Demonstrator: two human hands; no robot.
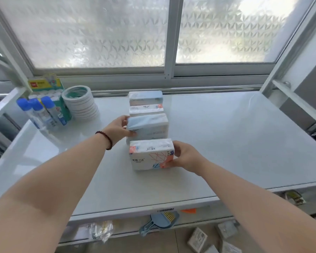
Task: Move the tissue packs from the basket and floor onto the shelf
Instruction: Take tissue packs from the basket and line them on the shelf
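A: What does each hand hold?

B: The left hand (119, 129) grips the left end of a blue pack (147, 128), fingers over its top corner and thumb curled under its near edge. The right hand (185, 158) pinches the right end of a white pack (152, 154), fingers on top, thumb on the orange-printed front.

A: How do the arms lie?

B: Both bare forearms reach forward from the bottom corners and converge on the packs. A dark bead bracelet (106, 138) circles the left wrist.

A: Where are the packs?

B: Four stand in one row running away from the person, mid-shelf (235, 143). The white pack is nearest, the blue one just behind it, then another white pack (146, 110) and a blue back pack (145, 98). All are soft rectangular blocks in glossy film.

A: Anything else?

B: The shelf is smooth and pale. At its left stand blue-capped bottles (39, 114) and a stack of tape rolls (80, 103). Frosted patterned window panes (98, 33) rise behind. More packs (197, 239) lie on the floor, lower right.
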